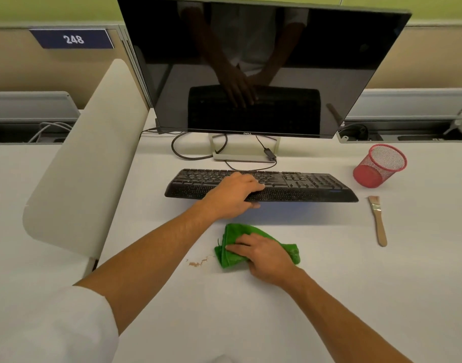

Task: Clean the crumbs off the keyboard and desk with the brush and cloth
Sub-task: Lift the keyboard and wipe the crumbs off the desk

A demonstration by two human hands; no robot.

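- The step in hand looks like the wiping of the worktop [329, 297] with the cloth [231, 254], taking the keyboard [303, 184] as the landmark throughout.
- The left hand [231, 196] grips the keyboard's front edge near its middle, fingers curled over the keys and thumb under the rim; the front edge appears lifted, with shadow beneath it.
- The right hand [266, 258] presses the bunched green cloth onto the worktop just in front of the keyboard, fingers curled round the folds.
- A small smear of brownish crumbs [198, 262] lies just left of the cloth, in front of the keyboard.
- The brush [378, 221] lies untouched off the keyboard's right end, near a tipped red mesh cup [379, 166].
- Next, I judge, the cloth must sweep left through the crumbs and gather them, not scatter them.
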